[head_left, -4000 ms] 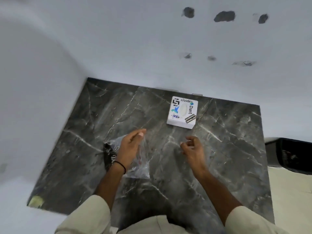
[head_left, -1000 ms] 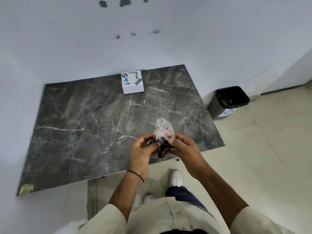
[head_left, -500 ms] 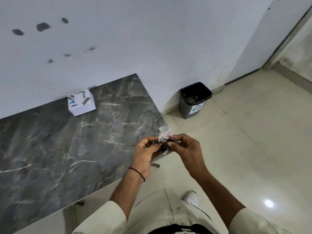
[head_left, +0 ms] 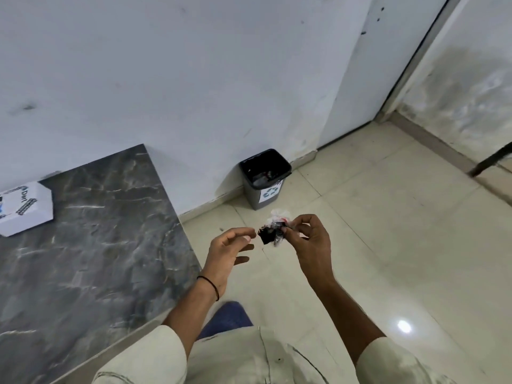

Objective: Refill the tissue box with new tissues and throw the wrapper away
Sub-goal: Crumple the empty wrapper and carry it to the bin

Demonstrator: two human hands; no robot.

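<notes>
A crumpled plastic wrapper (head_left: 273, 230), clear with black and red print, is pinched in my right hand (head_left: 309, 242) over the floor. My left hand (head_left: 228, 253) hovers just left of it with fingers apart and nothing in them. The white tissue box (head_left: 23, 207) with stickers sits at the far left on the dark marble table (head_left: 91, 253), partly cut off by the frame edge. A black bin (head_left: 263, 178) with a recycling label stands open against the wall, beyond the wrapper.
A white wall runs behind the table and the bin. Beige floor tiles (head_left: 388, 245) spread to the right. A door frame and a corner lie at the upper right, and a dark table leg (head_left: 490, 162) stands at the right edge.
The view has swung right, away from the table toward the bin. My left hand has let go of the wrapper, which my right hand alone now holds.
</notes>
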